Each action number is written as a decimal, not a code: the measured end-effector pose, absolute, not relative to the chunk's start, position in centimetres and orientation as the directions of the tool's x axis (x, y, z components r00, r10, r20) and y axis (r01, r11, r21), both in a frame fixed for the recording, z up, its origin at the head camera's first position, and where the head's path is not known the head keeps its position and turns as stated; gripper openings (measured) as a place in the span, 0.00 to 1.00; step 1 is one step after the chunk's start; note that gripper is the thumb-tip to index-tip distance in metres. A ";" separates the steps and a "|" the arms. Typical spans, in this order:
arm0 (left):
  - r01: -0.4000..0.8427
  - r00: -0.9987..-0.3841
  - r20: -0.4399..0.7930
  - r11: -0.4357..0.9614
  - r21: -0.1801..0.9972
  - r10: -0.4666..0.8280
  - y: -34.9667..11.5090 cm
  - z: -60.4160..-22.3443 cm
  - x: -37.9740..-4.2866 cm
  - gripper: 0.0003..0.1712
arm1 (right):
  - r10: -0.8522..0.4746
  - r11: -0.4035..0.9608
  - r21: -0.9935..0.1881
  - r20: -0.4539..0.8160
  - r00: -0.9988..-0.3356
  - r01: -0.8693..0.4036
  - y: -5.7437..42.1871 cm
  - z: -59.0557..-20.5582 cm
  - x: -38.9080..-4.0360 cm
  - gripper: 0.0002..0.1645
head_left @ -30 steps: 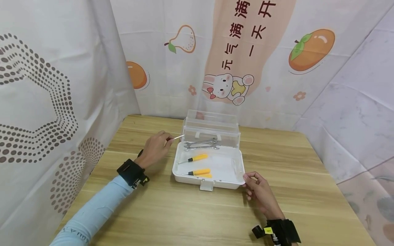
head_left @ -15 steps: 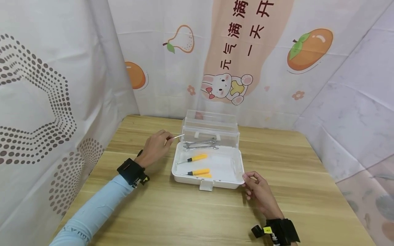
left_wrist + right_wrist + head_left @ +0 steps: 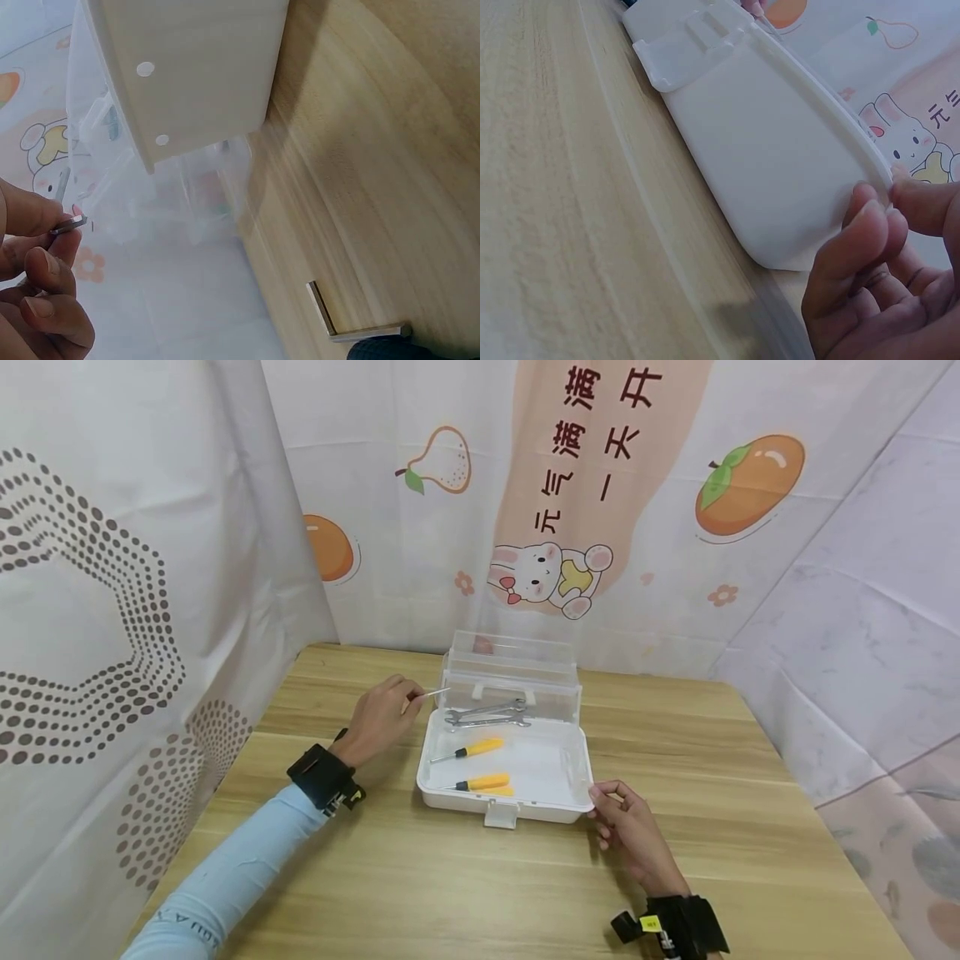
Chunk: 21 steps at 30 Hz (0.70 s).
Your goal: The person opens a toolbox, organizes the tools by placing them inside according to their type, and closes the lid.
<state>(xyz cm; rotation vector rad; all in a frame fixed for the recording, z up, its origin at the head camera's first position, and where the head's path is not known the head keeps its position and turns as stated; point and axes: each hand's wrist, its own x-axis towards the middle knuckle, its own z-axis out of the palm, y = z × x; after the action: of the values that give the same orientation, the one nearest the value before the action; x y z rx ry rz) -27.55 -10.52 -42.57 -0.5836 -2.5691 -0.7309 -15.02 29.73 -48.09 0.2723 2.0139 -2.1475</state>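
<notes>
The left hand [image 3: 378, 720] pinches a thin metal key [image 3: 432, 693] just beside the left rear rim of the open white toolbox [image 3: 551, 777], with bare wooden table [image 3: 420, 885] behind it. The right hand [image 3: 630, 831], fingers curled, grips the box's near right corner. Printed curtains [image 3: 112, 610] hem the table closely.

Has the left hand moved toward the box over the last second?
No. The left hand pinches the hex key, whose tip sits just short of the white toolbox rim, as before. The slight shift is camera motion.
</notes>
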 end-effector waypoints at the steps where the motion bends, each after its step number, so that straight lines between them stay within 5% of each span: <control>1: 0.493 -0.828 0.486 0.776 0.394 0.280 -10.5 -42.5 -27.6 0.06 | -0.010 -0.063 -0.964 -0.257 -0.966 0.257 29.7 -48.1 -15.0 0.18; 21: 0.503 -0.821 0.489 0.778 0.377 0.294 -9.3 -41.9 -28.1 0.07 | -0.004 -0.059 -0.968 -0.245 -0.969 0.245 29.9 -48.6 -15.1 0.18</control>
<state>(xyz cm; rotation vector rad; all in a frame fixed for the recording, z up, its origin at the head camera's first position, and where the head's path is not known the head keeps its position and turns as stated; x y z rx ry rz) -28.12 -9.33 -41.93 -0.6032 -2.5630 -0.7067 -15.08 29.91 -48.61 0.2636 2.0274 -2.1526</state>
